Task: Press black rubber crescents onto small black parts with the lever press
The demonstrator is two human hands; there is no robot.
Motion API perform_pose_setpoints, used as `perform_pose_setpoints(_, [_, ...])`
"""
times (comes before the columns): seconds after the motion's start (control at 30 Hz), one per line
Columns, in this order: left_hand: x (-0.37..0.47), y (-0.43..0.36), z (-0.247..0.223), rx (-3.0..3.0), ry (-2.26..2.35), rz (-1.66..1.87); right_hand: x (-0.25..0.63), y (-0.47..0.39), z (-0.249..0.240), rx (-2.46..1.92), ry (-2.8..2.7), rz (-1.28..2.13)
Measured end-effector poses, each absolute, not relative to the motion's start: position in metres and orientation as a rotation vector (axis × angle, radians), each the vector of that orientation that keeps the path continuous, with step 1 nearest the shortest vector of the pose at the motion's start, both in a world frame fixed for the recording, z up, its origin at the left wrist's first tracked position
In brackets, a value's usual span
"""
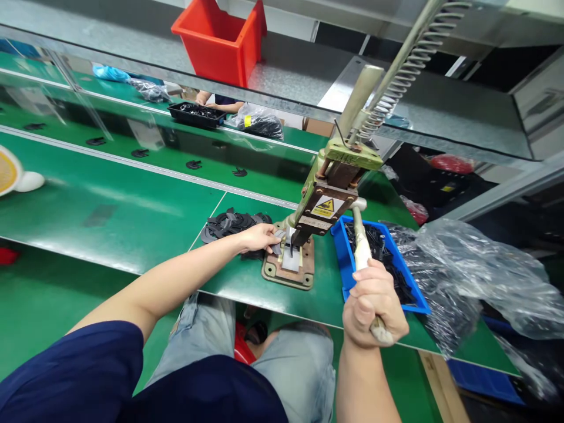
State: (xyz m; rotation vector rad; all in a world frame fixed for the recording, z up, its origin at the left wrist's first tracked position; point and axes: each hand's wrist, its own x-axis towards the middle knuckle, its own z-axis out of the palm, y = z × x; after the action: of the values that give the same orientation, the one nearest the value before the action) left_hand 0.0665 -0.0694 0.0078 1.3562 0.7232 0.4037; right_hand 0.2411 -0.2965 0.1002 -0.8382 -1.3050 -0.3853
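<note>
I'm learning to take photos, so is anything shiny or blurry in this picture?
In the head view, white glare streaks the green table; also there, clear plastic sheeting glints; head view again, small print on the warning label looks too blurry to read.

One press (326,202), one lever (362,247), one spring (406,71) — one red bin (215,60), one black tray (192,120).

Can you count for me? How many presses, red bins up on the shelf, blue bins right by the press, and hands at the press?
press: 1
red bin on the shelf: 1
blue bin by the press: 1
hands: 2, left hand pinching a grey piece, right hand gripping the lever
Total: 5
</note>
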Motion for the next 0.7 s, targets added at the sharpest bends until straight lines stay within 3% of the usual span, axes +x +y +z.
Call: perform_pose_setpoints(0.7, [0.08, -0.053, 0.016, 1.443, 0.684, 0.285, 0.243, -0.299, 0.098, -0.861, -1.303, -0.384])
